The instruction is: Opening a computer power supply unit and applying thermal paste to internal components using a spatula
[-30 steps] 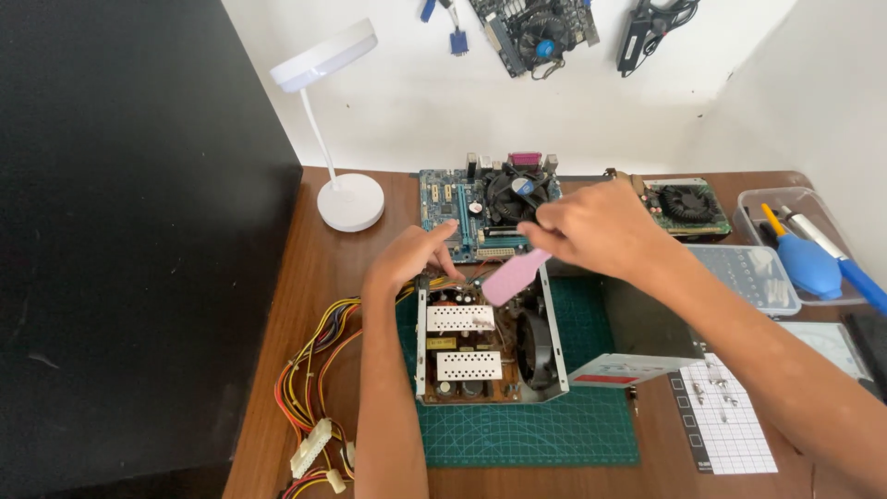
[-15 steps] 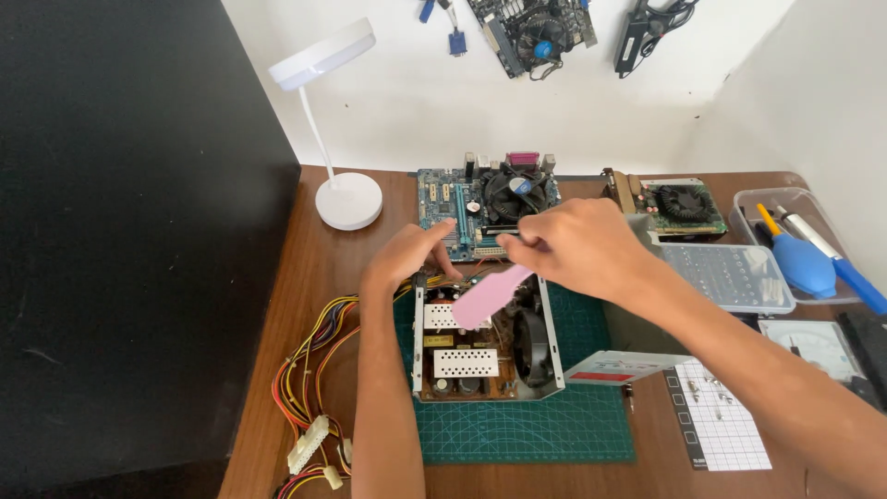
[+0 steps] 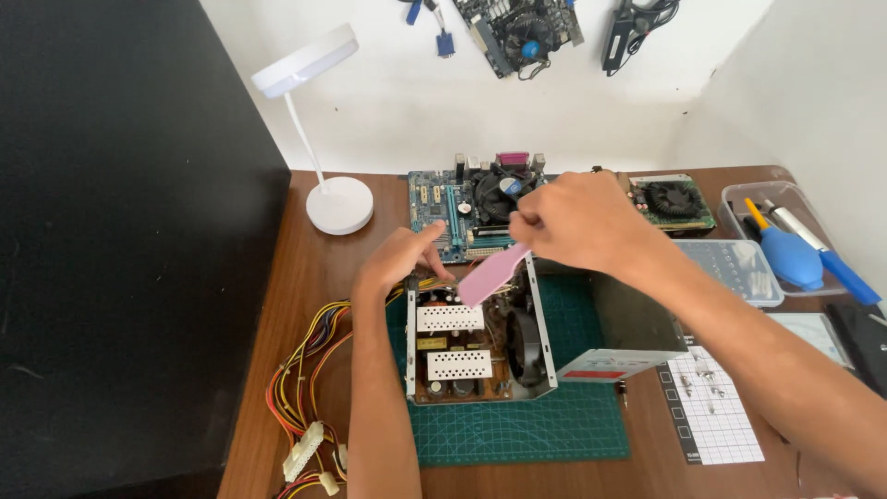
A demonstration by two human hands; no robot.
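Right hand (image 3: 577, 222) fingers pinched on pink brush (image 3: 492, 273); left hand (image 3: 402, 263) steadies power supply (image 3: 476, 342).

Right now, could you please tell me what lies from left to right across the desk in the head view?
Bundle of coloured wires → white desk lamp → left hand → pink tool → right hand → blue dust blower.

The right hand (image 3: 577, 222) covers the near right corner of the motherboard (image 3: 453, 203) and the top of the pink tool (image 3: 492, 272). The wire bundle (image 3: 300, 407) runs off the near edge. The small parts on the white sheet (image 3: 711, 407), perhaps screws, are too tiny to tell.
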